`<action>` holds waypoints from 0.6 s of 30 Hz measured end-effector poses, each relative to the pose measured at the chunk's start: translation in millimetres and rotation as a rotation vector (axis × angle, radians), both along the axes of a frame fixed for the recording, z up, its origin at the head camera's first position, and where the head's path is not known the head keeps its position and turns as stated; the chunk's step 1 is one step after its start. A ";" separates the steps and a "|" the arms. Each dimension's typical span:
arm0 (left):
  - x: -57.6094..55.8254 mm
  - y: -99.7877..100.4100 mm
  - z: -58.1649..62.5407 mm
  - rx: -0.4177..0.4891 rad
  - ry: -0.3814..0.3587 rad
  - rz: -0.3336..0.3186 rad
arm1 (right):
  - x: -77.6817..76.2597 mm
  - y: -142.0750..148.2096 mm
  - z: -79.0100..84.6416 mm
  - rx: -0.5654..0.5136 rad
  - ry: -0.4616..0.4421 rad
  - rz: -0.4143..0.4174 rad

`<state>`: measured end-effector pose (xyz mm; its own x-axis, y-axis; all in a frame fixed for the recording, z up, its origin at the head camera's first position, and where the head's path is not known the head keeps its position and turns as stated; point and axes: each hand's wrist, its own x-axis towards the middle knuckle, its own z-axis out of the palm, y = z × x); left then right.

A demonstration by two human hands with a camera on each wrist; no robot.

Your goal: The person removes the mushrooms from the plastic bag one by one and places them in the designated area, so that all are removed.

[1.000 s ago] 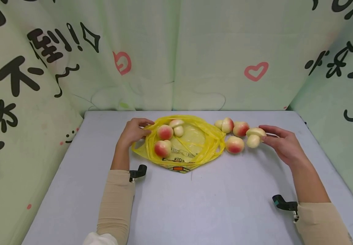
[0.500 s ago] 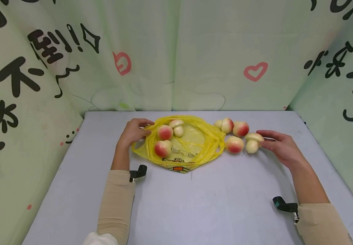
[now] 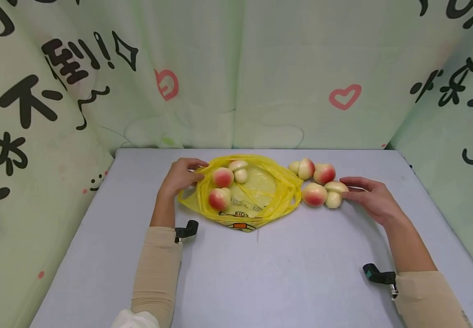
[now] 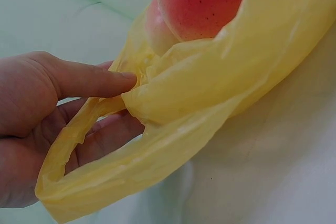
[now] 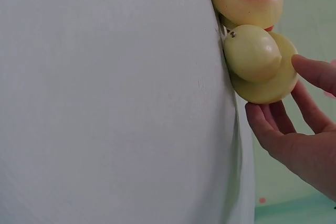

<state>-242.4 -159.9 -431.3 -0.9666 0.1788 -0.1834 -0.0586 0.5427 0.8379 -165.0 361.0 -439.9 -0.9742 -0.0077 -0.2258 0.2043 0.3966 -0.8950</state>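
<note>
Head view: mushroom [image 3: 333, 187] in right hand [image 3: 373, 202], bag [image 3: 240, 161] in left hand [image 3: 181, 174]

Right hand: mushroom held at its cap between thumb and fingers. The cap is cream and turned to the far side; the stem is directed toward the near edge of the table [image 3: 273, 282]. Whether weight is borne by the table or by the hand cannot be told.

Left hand: bag pinched at the left of its rim, beside a loop handle, with the thumb laid on one face and the fingers partly hidden behind.

Beside the mushroom, on its left: one near round [image 3: 315, 195], cream, blushed red. Behind these: one far round [image 3: 324, 173], similarly coloured. Farther left and back: one blushed lobe [image 3: 306, 169] and one pale lobe [image 3: 294, 166], set against each other; whether one piece or two cannot be told. All are placed outside the bag, just off its right side.

Bag: yellow, thin plastic, laid with its mouth spread upward; dark lettering and an orange patch are printed at its near side. Three items are contained at its left: a bagged mushroom [image 3: 240, 175], a middle round [image 3: 222, 177] and a front round [image 3: 219, 199].

Forearms: both covered by beige sleeves [image 3: 156, 269], each fitted with a dark wrist mount [image 3: 187, 229].

Surround: white table, backed and flanked by a pale green curtain [image 3: 281, 68], marked with black characters and a pink heart [image 3: 337, 99].
</note>
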 end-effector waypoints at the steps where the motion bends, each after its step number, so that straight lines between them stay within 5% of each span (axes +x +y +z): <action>1: -0.2 0.1 -0.1 -0.002 -0.001 0.000 | 0.1 -0.7 0.3 0.001 0.003 -0.002; 18: -0.8 -0.5 -2.4 -0.004 0.009 0.004 | -4.2 -13.5 -2.1 0.058 0.039 -0.007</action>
